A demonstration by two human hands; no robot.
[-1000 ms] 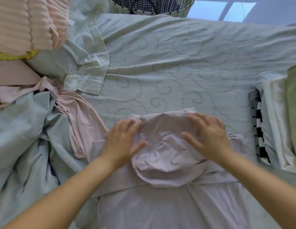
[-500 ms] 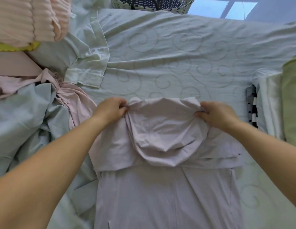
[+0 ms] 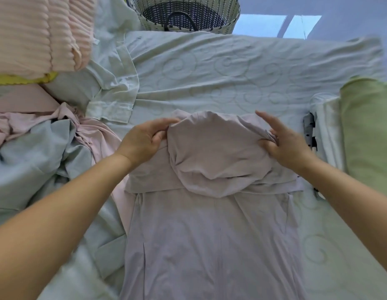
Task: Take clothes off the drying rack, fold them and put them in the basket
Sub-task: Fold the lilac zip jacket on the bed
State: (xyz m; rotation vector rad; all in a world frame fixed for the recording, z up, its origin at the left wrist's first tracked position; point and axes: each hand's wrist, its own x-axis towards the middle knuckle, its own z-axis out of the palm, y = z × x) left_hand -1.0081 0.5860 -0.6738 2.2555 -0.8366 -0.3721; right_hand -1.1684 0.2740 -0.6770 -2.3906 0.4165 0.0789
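A single camera, worn on the person's head, looks forward and steeply down, close over the bed (image 3: pixel 231 72); the basket (image 3: pixel 230 22) marks the far edge.

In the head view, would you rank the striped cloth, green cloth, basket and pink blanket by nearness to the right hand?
1. striped cloth, beside the right hand
2. green cloth, far right
3. basket, top centre
4. pink blanket, top left
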